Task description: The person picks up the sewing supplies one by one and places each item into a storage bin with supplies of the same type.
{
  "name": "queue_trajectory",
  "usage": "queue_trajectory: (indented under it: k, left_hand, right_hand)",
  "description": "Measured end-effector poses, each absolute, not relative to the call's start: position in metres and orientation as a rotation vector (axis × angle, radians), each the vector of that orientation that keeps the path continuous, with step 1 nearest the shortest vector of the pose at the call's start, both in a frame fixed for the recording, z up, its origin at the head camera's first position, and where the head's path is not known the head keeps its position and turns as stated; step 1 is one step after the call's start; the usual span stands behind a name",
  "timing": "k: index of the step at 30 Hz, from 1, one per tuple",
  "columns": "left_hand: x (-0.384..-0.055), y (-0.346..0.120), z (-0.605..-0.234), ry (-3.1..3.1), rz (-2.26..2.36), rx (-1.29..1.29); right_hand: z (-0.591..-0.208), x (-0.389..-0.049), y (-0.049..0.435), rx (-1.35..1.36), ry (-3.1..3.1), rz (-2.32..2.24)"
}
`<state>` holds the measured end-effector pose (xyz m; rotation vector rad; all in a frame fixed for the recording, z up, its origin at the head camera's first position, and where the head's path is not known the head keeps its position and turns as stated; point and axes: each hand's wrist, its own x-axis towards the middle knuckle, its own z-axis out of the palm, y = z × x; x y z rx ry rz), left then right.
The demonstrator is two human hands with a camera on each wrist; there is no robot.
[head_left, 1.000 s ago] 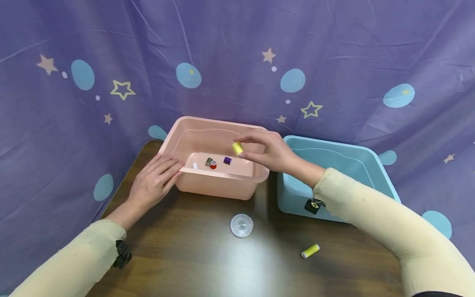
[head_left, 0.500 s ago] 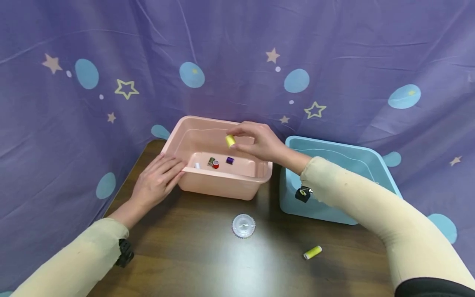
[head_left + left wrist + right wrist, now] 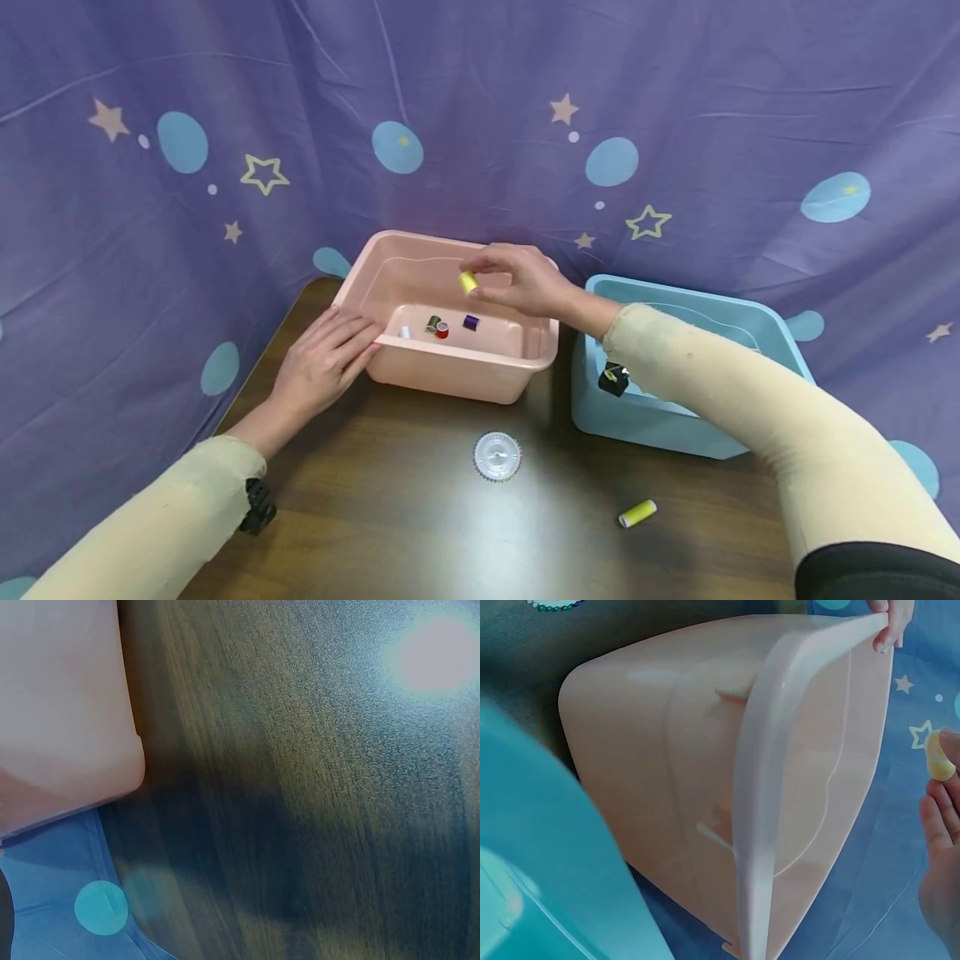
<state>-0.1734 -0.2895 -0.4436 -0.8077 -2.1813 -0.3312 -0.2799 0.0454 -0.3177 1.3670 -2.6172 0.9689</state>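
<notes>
My right hand (image 3: pixel 525 279) pinches a short yellow thread spool (image 3: pixel 468 283) between thumb and fingertips, above the inside of a pink plastic bin (image 3: pixel 442 379). At the bin's near-left corner, my left hand (image 3: pixel 322 358) holds the rim, fingers over the edge; its thumb is hidden in the head view. On the bin floor lie a white spool (image 3: pixel 405 332), a green spool (image 3: pixel 433 323), a red spool (image 3: pixel 442 330) and, farther right, a purple spool (image 3: pixel 471 322). In the right wrist view the yellow spool (image 3: pixel 939 757) is partly covered by the thumb.
A light blue bin (image 3: pixel 652 425) stands right of the pink one, under my right forearm. A round clear pin wheel (image 3: pixel 497 456) lies in front on the wooden table (image 3: pixel 390 517). Another yellow spool (image 3: pixel 637 513) lies near front right. A purple patterned curtain (image 3: pixel 480 83) hangs behind.
My right hand has carried the yellow spool a little left and up over the pink bin, then held nearly still. The left hand stays at the rim. The head view has shifted slightly.
</notes>
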Motion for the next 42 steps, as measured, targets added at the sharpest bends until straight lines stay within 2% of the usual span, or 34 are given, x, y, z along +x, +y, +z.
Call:
queue_trajectory:
  k: [10, 25, 42]
  left_hand:
    - [-0.173, -0.291, -0.443, -2.201, -0.318, -0.804]
    - [-0.171, -0.290, -0.442, -2.183, -0.326, -0.807]
    - [-0.170, -0.289, -0.441, -2.185, -0.315, -0.804]
  right_hand:
    - [-0.323, -0.292, 0.040, 1.399, -2.669, 1.119]
    - [-0.329, -0.307, 0.030, 1.378, -2.884, 1.104]
    - [-0.336, -0.322, 0.022, 1.558, -2.981, 1.082]
